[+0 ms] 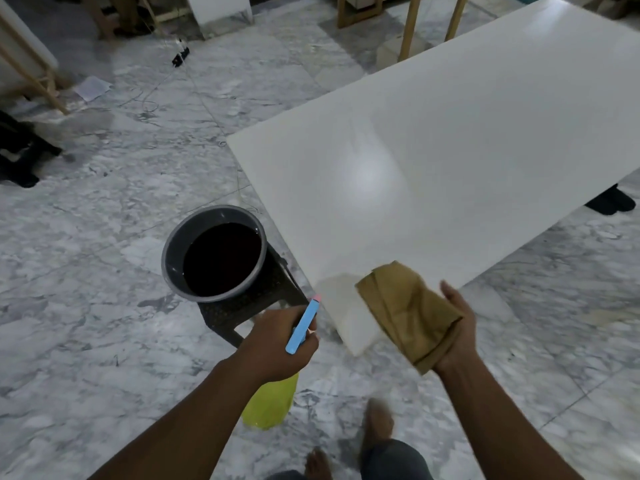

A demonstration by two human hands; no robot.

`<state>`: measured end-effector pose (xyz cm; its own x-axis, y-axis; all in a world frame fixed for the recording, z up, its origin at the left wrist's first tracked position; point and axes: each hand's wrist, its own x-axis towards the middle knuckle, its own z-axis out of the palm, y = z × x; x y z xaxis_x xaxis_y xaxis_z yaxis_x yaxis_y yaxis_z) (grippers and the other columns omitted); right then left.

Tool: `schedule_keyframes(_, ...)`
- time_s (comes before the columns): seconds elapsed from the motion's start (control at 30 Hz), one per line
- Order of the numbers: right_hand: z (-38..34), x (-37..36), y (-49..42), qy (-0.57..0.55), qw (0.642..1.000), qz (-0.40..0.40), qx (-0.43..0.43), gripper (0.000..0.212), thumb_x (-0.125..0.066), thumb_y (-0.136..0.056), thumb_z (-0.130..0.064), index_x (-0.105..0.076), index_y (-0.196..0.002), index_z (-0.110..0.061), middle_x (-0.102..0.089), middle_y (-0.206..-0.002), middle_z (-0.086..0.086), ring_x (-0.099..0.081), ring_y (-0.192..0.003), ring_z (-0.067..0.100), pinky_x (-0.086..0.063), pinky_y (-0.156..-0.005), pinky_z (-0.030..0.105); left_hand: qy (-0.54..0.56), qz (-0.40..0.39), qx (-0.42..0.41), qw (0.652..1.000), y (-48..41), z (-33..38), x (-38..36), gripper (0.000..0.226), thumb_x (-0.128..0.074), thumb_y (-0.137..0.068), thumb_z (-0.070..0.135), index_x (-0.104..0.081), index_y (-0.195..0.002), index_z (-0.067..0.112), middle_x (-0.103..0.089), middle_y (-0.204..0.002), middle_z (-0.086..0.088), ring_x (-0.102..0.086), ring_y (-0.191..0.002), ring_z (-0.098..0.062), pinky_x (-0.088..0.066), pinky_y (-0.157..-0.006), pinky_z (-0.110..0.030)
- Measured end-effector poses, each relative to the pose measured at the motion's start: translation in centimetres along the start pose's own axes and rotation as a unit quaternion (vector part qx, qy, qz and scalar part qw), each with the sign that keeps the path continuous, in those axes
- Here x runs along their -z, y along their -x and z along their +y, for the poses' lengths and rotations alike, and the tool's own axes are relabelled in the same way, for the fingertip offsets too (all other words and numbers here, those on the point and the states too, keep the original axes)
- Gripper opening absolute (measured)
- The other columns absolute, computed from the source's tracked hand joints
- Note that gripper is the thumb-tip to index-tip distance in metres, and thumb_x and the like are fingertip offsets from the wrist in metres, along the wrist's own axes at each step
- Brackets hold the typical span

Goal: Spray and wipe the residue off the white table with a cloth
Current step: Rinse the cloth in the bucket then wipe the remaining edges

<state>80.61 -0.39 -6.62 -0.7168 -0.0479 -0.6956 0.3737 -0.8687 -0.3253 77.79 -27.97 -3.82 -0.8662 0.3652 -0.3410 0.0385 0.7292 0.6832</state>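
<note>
The white table (pixel 450 143) stretches from the lower middle up to the far right, glossy with light reflections. My left hand (pixel 280 341) grips a spray bottle (pixel 268 400) with a yellow body and a blue trigger head, held just off the table's near corner. My right hand (pixel 457 327) holds a folded tan cloth (pixel 407 311) over that near corner, the cloth draped across the palm and fingers.
A grey basin (pixel 173 258) of dark liquid sits on a dark plastic stool (pixel 242 306) left of the table. Marble floor lies all around. Wooden furniture legs (pixel 410 26) stand beyond the table. My bare feet (pixel 377 420) show at the bottom.
</note>
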Motion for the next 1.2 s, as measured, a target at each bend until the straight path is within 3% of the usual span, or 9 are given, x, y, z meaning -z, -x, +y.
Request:
schedule_keyframes(0.17, -5.5, 1.9, -0.4, 0.082, 0.97, 0.139, 0.18, 0.051, -0.052, -0.087, -0.04, -0.061, -0.132, -0.017, -0.065, -0.128, 0.021, -0.066, -0.105, 0.036, -0.054, -0.085, 0.046, -0.025, -0.042, -0.022, 0.999, -1.9, 2.3, -0.6, 0.012, -0.064, -0.091, 0.03, -0.065, -0.092, 0.018, -0.069, -0.082, -0.005, -0.066, -0.073, -0.026, -0.055, -0.07, -0.044)
schedule_keyframes(0.27, -3.7, 1.1, -2.3, 0.366, 0.821, 0.302, 0.317, 0.038, -0.048, -0.09, -0.029, -0.058, -0.126, -0.028, -0.071, -0.093, 0.013, -0.063, -0.061, 0.018, -0.048, -0.057, 0.027, -0.044, -0.072, -0.052, 0.995, -2.5, 2.4, -0.3, 0.015, -0.063, -0.09, 0.029, -0.065, -0.09, 0.014, -0.068, -0.08, -0.008, -0.064, -0.071, -0.027, -0.055, -0.069, -0.047)
schedule_keyframes(0.33, -0.7, 0.7, -4.4, 0.502, 0.729, 0.274, 0.376, 0.046, -0.047, -0.091, -0.014, -0.053, -0.135, -0.026, -0.065, -0.103, 0.003, -0.062, -0.078, 0.017, -0.048, -0.065, 0.019, -0.054, -0.089, -0.068, 0.992, -2.8, 1.9, 0.3, 0.015, -0.064, -0.091, 0.026, -0.064, -0.089, 0.012, -0.068, -0.08, -0.01, -0.063, -0.07, -0.029, -0.054, -0.068, -0.049)
schedule_keyframes(0.43, 5.3, 2.8, -8.1, 0.699, 0.563, 0.16, 0.41, 0.056, -0.041, -0.08, -0.01, -0.06, -0.132, -0.017, -0.06, -0.129, 0.01, -0.053, -0.123, 0.032, -0.043, -0.103, 0.047, -0.086, -0.111, -0.107, 0.984, -2.8, 0.2, 1.6, 0.015, -0.064, -0.091, 0.025, -0.063, -0.091, 0.01, -0.067, -0.08, -0.011, -0.062, -0.07, -0.029, -0.053, -0.069, -0.049)
schedule_keyframes(0.5, 10.3, 3.9, -8.9, 0.735, 0.525, 0.139, 0.406, 0.054, -0.035, -0.084, -0.016, -0.064, -0.13, -0.013, -0.059, -0.139, 0.014, -0.047, -0.136, 0.035, -0.03, -0.113, 0.058, -0.103, -0.137, -0.112, 0.979, -2.4, -1.5, 2.9, 0.017, -0.064, -0.091, 0.028, -0.063, -0.092, 0.012, -0.067, -0.08, -0.011, -0.062, -0.071, -0.03, -0.054, -0.07, -0.049)
schedule_keyframes(0.73, 20.8, 1.1, -4.9, 0.727, 0.551, 0.108, 0.396, 0.048, -0.039, -0.084, -0.011, -0.069, -0.122, -0.015, -0.064, -0.135, 0.008, -0.052, -0.133, 0.027, -0.035, -0.113, 0.045, -0.146, -0.185, -0.103, 0.966, -1.7, -8.1, 7.9, 0.007, -0.063, -0.088, 0.032, -0.059, -0.085, 0.026, -0.065, -0.082, -0.002, -0.063, -0.072, -0.024, -0.05, -0.063, -0.038)
schedule_keyframes(0.87, 22.9, -2.3, -0.4, 0.534, 0.791, 0.142, 0.262, 0.027, -0.05, -0.098, -0.016, -0.073, -0.099, -0.032, -0.077, -0.099, -0.002, -0.072, -0.087, 0.017, -0.057, -0.082, 0.032, -0.152, -0.208, -0.12, 0.959, -1.6, -8.8, 9.2, 0.018, -0.062, -0.09, 0.03, -0.051, -0.076, 0.032, -0.057, -0.073, 0.003, -0.056, -0.065, -0.021, -0.043, -0.06, -0.033)
schedule_keyframes(1.0, 19.8, -3.4, 3.2, 0.039, 0.976, 0.191, 0.1, 0.029, -0.046, -0.096, -0.02, -0.067, -0.105, -0.002, -0.072, -0.086, 0.019, -0.07, -0.071, 0.029, -0.06, -0.065, 0.037, -0.151, -0.225, -0.15, 0.951, -2.5, -6.7, 9.4, 0.02, -0.06, -0.087, 0.033, -0.063, -0.091, 0.014, -0.067, -0.083, -0.007, -0.064, -0.075, -0.029, -0.053, -0.069, -0.047)
schedule_keyframes(1.2, 14.1, -3.0, 8.1, -0.248, 0.947, 0.114, 0.171, 0.052, -0.052, -0.092, -0.045, -0.071, -0.106, 0.001, -0.072, -0.107, 0.02, -0.072, -0.092, 0.037, -0.058, -0.085, 0.049, -0.171, -0.247, -0.216, 0.929, -3.1, 0.1, 7.1, 0.018, -0.063, -0.09, 0.029, -0.065, -0.099, 0.013, -0.069, -0.09, -0.005, -0.065, -0.082, -0.026, -0.053, -0.075, -0.04)
